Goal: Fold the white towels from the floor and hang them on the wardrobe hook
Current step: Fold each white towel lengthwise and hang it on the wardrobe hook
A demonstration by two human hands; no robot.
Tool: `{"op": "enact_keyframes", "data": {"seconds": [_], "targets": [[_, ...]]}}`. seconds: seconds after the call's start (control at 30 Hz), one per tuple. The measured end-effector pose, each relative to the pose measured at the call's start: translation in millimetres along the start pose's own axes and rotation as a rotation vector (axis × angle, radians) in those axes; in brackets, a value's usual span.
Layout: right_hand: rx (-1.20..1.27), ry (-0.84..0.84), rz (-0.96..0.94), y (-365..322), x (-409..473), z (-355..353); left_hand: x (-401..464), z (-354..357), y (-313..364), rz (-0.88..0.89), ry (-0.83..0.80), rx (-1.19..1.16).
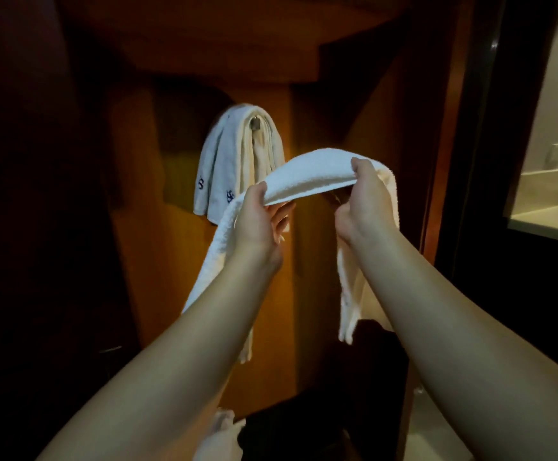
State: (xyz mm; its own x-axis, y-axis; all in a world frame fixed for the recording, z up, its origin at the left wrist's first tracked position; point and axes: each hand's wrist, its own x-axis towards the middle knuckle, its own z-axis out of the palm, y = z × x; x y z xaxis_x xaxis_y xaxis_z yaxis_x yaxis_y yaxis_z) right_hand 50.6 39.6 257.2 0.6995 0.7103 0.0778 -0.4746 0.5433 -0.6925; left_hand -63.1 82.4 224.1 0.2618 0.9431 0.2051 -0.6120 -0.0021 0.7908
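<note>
Two white towels: one hung towel (224, 161) drapes over the wardrobe hook (255, 123), mostly hiding it. The left grip (259, 217) and right grip (360, 202) each pinch the held towel (314, 174), ends dangling behind both arms.

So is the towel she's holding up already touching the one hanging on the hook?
Cannot tell. In the head view the held towel overlaps the lower edge of the hung towel on the hook, but depth is unclear.

Hook (255, 122) already draped by hung towel (224, 161) — wardrobe panel (307, 128) beside bare.
</note>
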Motion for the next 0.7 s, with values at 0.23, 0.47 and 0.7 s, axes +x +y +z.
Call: {"op": "enact_keyframes", "data": {"seconds": [0.23,0.47,0.7], "targets": [[-0.327,-0.160,-0.026,-11,67,9,66,13,33,0.114,0.084,0.272],[-0.527,-0.312,-0.157,-25,116,58,130,24,76,0.272,0.117,0.411],[-0.699,-0.330,-0.238,-28,174,120,199,27,114,0.351,0.074,0.463]]}}
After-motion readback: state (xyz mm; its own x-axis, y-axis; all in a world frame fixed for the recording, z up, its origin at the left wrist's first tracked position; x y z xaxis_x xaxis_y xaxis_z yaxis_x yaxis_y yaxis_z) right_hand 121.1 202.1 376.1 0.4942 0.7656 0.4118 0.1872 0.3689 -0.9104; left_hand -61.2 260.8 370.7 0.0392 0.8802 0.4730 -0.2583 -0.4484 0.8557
